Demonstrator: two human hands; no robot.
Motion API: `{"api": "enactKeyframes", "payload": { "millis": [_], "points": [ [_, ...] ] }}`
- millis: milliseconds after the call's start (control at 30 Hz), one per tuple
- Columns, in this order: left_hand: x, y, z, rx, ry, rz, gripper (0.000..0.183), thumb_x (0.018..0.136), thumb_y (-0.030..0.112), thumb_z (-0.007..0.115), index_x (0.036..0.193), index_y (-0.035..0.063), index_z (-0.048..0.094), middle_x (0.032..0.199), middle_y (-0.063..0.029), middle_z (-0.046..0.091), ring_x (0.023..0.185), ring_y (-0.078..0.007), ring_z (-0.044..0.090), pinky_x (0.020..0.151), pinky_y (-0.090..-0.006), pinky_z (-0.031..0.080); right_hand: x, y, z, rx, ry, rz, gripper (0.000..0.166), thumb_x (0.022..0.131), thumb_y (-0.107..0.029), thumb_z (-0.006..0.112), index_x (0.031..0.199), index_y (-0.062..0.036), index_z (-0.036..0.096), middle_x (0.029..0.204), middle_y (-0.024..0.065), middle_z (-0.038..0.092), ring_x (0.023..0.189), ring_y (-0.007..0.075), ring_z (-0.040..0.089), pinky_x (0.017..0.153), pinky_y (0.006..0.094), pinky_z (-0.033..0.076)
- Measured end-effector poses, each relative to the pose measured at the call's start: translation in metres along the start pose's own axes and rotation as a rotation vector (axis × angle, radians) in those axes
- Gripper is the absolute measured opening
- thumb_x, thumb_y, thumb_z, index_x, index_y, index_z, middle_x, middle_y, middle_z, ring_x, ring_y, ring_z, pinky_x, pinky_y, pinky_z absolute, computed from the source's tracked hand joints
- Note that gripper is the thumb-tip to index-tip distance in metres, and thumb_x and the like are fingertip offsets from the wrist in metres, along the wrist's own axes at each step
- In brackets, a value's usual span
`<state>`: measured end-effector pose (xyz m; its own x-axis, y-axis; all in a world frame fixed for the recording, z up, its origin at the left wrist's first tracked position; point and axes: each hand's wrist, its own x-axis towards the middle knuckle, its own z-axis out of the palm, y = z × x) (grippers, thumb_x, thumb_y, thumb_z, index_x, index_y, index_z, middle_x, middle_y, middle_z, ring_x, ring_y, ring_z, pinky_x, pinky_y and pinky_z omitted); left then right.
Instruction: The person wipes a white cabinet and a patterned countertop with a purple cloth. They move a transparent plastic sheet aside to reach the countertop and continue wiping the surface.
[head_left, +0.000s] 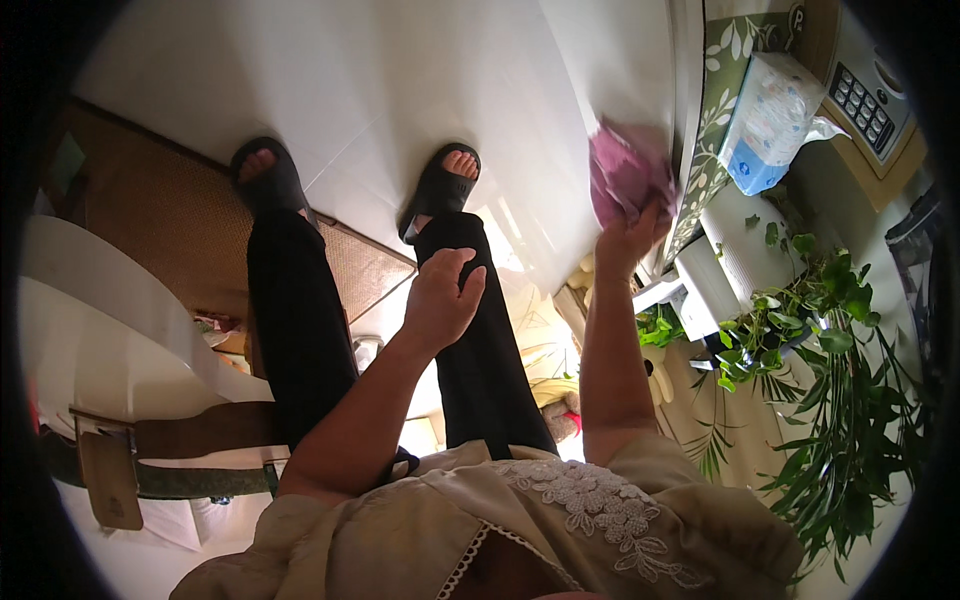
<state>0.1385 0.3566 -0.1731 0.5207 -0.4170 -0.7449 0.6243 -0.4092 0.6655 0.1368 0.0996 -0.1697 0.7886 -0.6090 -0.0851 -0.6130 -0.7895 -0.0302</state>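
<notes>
My right hand (636, 236) is closed on a pink cloth (626, 169), bunched up and slightly blurred. The cloth lies against the front of a white cabinet or similar furniture, just beneath its top edge; its exact contact is hard to tell. Over my left knee area hangs my left hand (448, 296), holding nothing, with thumb and fingers apart. Below it are my black trousers and black slides (444, 187) on the glossy pale floor (360, 82).
A packet of tissues (772, 120) lies on a green leaf-patterned runner (724, 82) at the right, beside a safe with a keypad (859, 105). Green potted plants (832, 337) stand close by. A brown woven mat (165, 210) and a white curved table edge (112, 262) are at the left.
</notes>
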Motion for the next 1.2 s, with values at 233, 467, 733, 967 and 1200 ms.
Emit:
{"api": "enactKeyframes", "payload": {
  "millis": [233, 467, 733, 967, 1200],
  "points": [
    [-0.003, -0.007, 0.007, -0.01, 0.002, 0.007, 0.029, 0.083, 0.021, 0.057, 0.101, -0.0014, 0.056, 0.094, -0.0167, 0.058, 0.091, -0.0334, 0.055, 0.081, -0.0392, 0.045, -0.027, 0.122, -0.009, 0.852, 0.14, 0.882, 0.054, 0.074, 0.004, 0.043, 0.127, -0.0011, 0.042, 0.123, 0.0175, 0.047, 0.109, 0.0311, 0.05, 0.091, 0.0381, 0.045],
    [-0.001, -0.005, 0.006, -0.019, 0.037, 0.001, 0.029, 0.083, 0.022, 0.056, 0.1, -0.0012, 0.056, 0.095, -0.0167, 0.058, 0.093, -0.0334, 0.055, 0.082, -0.0387, 0.045, 0.021, 0.027, -0.003, 1.114, 0.187, 0.951, 0.053, 0.075, 0.008, 0.039, 0.126, -0.0035, 0.042, 0.121, 0.0146, 0.049, 0.109, 0.0291, 0.052, 0.086, 0.0391, 0.051],
    [-0.001, -0.003, -0.003, -0.073, 0.076, -0.001, 0.03, 0.085, 0.024, 0.056, 0.104, 0.0001, 0.055, 0.098, -0.0155, 0.057, 0.092, -0.0298, 0.055, 0.079, -0.0371, 0.045, 0.079, -0.141, 0.001, 1.312, 0.092, 0.589, 0.043, 0.079, 0.008, 0.044, 0.121, 0.0004, 0.04, 0.123, 0.0149, 0.046, 0.111, 0.0263, 0.048, 0.09, 0.0359, 0.045],
    [0.0, -0.003, -0.011, -0.155, 0.118, -0.014, 0.027, 0.083, 0.024, 0.055, 0.1, 0.0025, 0.056, 0.096, -0.0145, 0.057, 0.095, -0.033, 0.054, 0.081, -0.0409, 0.044, 0.121, -0.273, 0.016, 1.471, 0.004, 0.078, 0.048, 0.077, 0.004, 0.045, 0.124, 0.0007, 0.044, 0.118, 0.0123, 0.05, 0.104, 0.0194, 0.05, 0.093, 0.0289, 0.038],
    [-0.004, -0.007, -0.016, -0.214, 0.126, -0.035, 0.03, 0.083, 0.025, 0.056, 0.101, 0.0016, 0.056, 0.098, -0.0152, 0.057, 0.097, -0.0332, 0.054, 0.083, -0.0408, 0.043, 0.136, -0.275, 0.043, 0.957, -0.039, -0.153, 0.055, 0.072, 0.003, 0.05, 0.127, -0.0001, 0.044, 0.12, 0.0093, 0.049, 0.104, 0.0191, 0.048, 0.091, 0.027, 0.037]
  ]
}}
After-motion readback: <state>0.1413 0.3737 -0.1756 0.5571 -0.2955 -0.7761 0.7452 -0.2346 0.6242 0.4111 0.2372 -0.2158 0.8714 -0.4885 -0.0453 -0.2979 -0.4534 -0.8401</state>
